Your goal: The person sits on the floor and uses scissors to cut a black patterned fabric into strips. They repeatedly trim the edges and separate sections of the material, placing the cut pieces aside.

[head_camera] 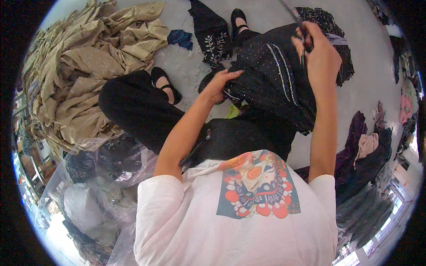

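Black beaded fabric point(256, 69) with two curved silver trim lines lies across my right leg. My left hand point(221, 84) grips the near-left edge of this fabric, thumb on top. Raised over the fabric's far-right side, my right hand point(316, 50) holds what look like dark scissors point(293, 11). They point away from me and are blurred, so I cannot tell whether the blades are apart. A black piece with white leaf embroidery point(214, 43) is spread on the floor beyond my left hand. Something yellow-green point(234, 111) shows beneath the fabric near my lap.
A large heap of beige cloth point(90, 66) fills the left side. Next to it is a dark blue scrap point(180, 39). Clear plastic wrapping point(96, 186) covers dark and grey textiles at lower left. Patterned black scraps point(319, 20) and dark garments point(362, 159) lie on the right.
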A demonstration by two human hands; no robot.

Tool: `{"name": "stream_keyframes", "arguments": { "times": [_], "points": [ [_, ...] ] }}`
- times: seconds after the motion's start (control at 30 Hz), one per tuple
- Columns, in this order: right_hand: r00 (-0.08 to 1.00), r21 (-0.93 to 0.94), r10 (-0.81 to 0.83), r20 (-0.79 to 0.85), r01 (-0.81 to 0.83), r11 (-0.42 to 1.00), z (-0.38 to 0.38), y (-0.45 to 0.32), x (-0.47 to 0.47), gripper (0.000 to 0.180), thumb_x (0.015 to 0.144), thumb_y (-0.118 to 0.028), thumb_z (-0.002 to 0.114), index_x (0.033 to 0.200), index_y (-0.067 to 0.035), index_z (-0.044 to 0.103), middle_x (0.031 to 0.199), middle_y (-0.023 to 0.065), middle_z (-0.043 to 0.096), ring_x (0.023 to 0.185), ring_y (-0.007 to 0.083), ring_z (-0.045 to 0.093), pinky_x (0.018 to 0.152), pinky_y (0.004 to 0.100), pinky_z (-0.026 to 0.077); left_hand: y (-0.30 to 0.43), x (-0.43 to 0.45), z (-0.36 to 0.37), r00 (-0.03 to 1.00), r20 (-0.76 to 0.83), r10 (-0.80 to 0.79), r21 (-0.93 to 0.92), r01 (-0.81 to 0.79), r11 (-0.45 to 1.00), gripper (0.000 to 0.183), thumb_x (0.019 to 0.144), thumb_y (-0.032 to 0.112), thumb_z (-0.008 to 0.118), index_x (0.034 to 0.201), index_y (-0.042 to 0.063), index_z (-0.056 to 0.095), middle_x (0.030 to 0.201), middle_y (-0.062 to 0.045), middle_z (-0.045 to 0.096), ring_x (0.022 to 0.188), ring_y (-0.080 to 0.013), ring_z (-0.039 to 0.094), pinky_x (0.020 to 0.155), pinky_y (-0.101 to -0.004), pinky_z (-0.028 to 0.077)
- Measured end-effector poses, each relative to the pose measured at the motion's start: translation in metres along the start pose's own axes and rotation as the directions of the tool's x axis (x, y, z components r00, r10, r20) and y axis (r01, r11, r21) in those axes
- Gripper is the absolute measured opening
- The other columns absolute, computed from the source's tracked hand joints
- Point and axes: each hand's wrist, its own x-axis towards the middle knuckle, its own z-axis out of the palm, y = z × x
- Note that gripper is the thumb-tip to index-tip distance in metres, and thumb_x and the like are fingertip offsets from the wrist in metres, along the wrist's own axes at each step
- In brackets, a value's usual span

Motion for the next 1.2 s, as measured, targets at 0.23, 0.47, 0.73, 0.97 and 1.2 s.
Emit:
{"name": "stream_keyframes", "arguments": {
  "times": [0.23,0.47,0.73,0.97,1.2],
  "points": [
    [0.757,0.143,-0.546,0.359,0.533,0.834,0.013,-0.036,-0.074,0.044,0.058,-0.025,0.074,0.094,-0.010,0.054,0.097,0.0125,0.058,0.094,0.0274,0.053,0.074,0.0354,0.041,0.049,-0.039,0.021,1.000,-0.012,-0.018,-0.044,0.018,0.999,0.022,0.079,0.013,0.061,0.097,0.001,0.058,0.091,-0.009,0.064,0.077,-0.0190,0.064,0.066,-0.0310,0.054],
    [0.937,0.276,-0.049,0.345,-0.051,0.960,0.043,-0.010,-0.070,0.038,0.062,-0.003,0.068,0.096,-0.011,0.053,0.082,0.0137,0.060,0.075,0.0243,0.060,0.070,0.0303,0.045,0.043,-0.030,-0.008,0.984,-0.063,0.166,-0.008,-0.167,0.986,0.028,0.086,0.027,0.054,0.104,0.007,0.057,0.088,-0.005,0.064,0.052,-0.0072,0.047,0.048,-0.0188,0.034],
    [0.772,0.695,0.290,0.565,-0.635,0.336,0.003,0.021,-0.032,0.041,0.060,-0.002,0.068,0.098,-0.004,0.055,0.100,0.0054,0.051,0.092,0.0154,0.050,0.085,0.0273,0.038,0.050,-0.035,0.013,0.804,0.115,0.584,0.437,-0.569,0.697,0.060,0.070,0.026,0.074,0.121,0.007,0.048,0.110,-0.002,0.057,0.066,-0.0035,0.041,0.057,-0.0180,0.034],
    [0.952,0.771,-0.298,-0.077,0.246,0.588,0.032,0.074,-0.050,0.030,0.068,-0.019,0.069,0.093,-0.004,0.061,0.112,0.0169,0.051,0.097,0.0272,0.055,0.087,0.0370,0.043,0.076,-0.033,0.056,0.607,0.195,0.770,0.709,-0.630,0.317,0.093,0.047,0.031,0.086,0.127,0.007,0.044,0.109,-0.002,0.055,0.058,-0.0053,0.034,0.054,-0.0191,0.036],
    [0.930,0.899,0.063,0.361,-0.366,0.240,0.039,0.072,-0.052,0.020,0.072,-0.022,0.066,0.085,-0.006,0.064,0.119,0.0154,0.047,0.101,0.0256,0.054,0.086,0.0344,0.043,0.099,-0.017,0.075,0.637,0.338,0.693,0.609,-0.710,0.355,0.082,0.055,0.024,0.084,0.125,0.004,0.045,0.107,-0.002,0.056,0.066,-0.0049,0.044,0.059,-0.0194,0.041]
  ]
}}
